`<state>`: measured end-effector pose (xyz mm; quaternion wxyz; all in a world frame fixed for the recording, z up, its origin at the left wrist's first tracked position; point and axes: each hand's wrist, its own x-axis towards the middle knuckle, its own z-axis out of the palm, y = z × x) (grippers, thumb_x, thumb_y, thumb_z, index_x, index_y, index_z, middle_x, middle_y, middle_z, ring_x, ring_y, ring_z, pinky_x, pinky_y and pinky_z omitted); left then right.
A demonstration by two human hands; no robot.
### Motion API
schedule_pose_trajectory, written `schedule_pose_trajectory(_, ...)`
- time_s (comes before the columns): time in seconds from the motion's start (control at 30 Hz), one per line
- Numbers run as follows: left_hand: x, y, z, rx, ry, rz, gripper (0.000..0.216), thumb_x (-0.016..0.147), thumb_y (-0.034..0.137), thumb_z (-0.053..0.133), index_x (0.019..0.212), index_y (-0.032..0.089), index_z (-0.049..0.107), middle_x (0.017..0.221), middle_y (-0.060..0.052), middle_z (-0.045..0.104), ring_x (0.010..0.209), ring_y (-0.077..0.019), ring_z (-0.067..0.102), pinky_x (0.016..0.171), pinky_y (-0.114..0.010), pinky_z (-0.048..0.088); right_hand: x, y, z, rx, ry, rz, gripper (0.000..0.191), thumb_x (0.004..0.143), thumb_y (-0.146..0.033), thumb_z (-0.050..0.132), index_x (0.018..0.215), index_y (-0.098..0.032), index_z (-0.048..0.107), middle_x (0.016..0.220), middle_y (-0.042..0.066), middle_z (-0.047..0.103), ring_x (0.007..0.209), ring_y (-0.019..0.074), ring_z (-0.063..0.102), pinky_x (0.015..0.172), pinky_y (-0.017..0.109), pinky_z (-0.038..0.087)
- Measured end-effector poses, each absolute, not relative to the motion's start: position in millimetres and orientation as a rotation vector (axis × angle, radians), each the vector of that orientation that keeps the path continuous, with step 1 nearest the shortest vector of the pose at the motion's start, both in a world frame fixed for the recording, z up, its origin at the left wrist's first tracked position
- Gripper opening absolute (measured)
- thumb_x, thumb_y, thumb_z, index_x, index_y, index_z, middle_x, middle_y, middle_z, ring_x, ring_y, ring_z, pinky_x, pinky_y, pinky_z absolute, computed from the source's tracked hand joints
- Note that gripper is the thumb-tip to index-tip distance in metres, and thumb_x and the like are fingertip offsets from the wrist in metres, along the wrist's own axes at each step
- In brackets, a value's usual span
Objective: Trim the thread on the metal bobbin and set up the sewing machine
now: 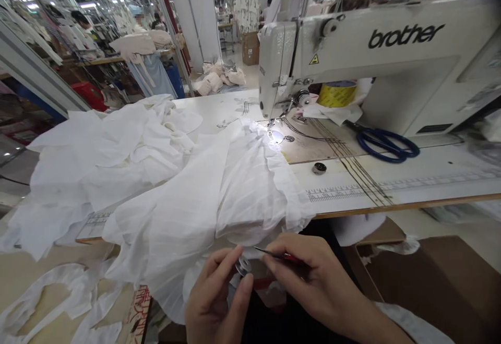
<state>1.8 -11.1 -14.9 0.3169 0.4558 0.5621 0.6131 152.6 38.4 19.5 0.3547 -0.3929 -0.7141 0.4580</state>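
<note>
No containers I can see. My left hand (217, 297) pinches a small metal bobbin (243, 267); right hand (313, 276) grips a thin red-handled tool (279, 254) beside it, below the tabletop's (410, 177) front edge. White fabric (176, 198) covers its left side, sewing machine (371, 51) at back, factory floor beyond

shiny metal bobbin (243, 267), matt white cloth (203, 198)

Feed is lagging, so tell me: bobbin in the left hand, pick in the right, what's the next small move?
Probably ease the pick tip into the bobbin: the left hand pinches it, and the right hand aims the tip right beside it.
</note>
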Motion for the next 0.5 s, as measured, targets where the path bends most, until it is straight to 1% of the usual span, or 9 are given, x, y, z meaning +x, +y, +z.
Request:
schedule_pose_trajectory(0.07,1,-10,-15,1.137,1.52,1.599,0.024,0.076,0.03,0.072,0.1,0.029,0.074,0.098,-0.002,0.068,0.084,-0.0129,0.063,0.073,-0.017,0.052,155,38,24,-1.0,-1.783,1.275,0.022,0.094,-0.023,0.052,0.072,-0.02,0.058,0.062,-0.004,0.056,0.057,0.0115,0.051,0.056,0.023,0.04)
schedule_pose_trajectory(0.17,-3,-9,-20,1.228,1.562,1.564,0.027,0.076,0.026,0.071,0.103,0.028,0.073,0.098,-0.002,0.068,0.08,-0.0129,0.064,0.07,-0.018,0.053,156,38,27,-1.0,-1.733,1.273,0.027,0.094,-0.025,0.052,0.068,-0.02,0.054,0.058,-0.006,0.052,0.054,0.0102,0.048,0.054,0.021,0.039)
schedule_pose_trajectory(0.2,-4,-8,-21,1.31,1.589,1.566,0.029,0.076,0.024,0.071,0.105,0.028,0.072,0.097,-0.002,0.068,0.079,-0.0132,0.064,0.07,-0.019,0.053,155,38,26,-1.001,-1.728,1.258,0.024,0.094,-0.024,0.053,0.07,-0.02,0.056,0.06,-0.005,0.054,0.055,0.0102,0.049,0.055,0.021,0.039)
schedule_pose_trajectory(0.33,-7,-5,-26,1.812,1.693,1.549,0.042,0.077,0.012,0.067,0.116,0.028,0.066,0.095,-0.003,0.066,0.082,-0.014,0.064,0.072,-0.021,0.053,144,39,16,-1.026,-1.746,1.167,0.002,0.088,-0.021,0.062,0.088,-0.021,0.063,0.077,-0.003,0.064,0.067,0.0122,0.058,0.062,0.021,0.045)
schedule_pose_trajectory(0.4,-6,-5,-26,1.941,1.68,1.523,0.047,0.078,0.008,0.064,0.121,0.028,0.063,0.097,-0.003,0.064,0.084,-0.014,0.064,0.073,-0.021,0.054,137,38,10,-1.078,-1.748,1.153,0.002,0.086,-0.021,0.064,0.088,-0.021,0.065,0.077,-0.003,0.066,0.065,0.0123,0.059,0.059,0.021,0.045)
schedule_pose_trajectory(0.5,-3,-6,-29,1.828,1.635,1.568,0.046,0.081,0.008,0.059,0.122,0.03,0.062,0.101,-0.005,0.061,0.088,-0.0151,0.063,0.073,-0.023,0.054,130,35,5,-1.114,-1.679,1.212,0.008,0.085,-0.02,0.063,0.091,-0.023,0.067,0.073,-0.004,0.067,0.059,0.0113,0.059,0.054,0.019,0.045)
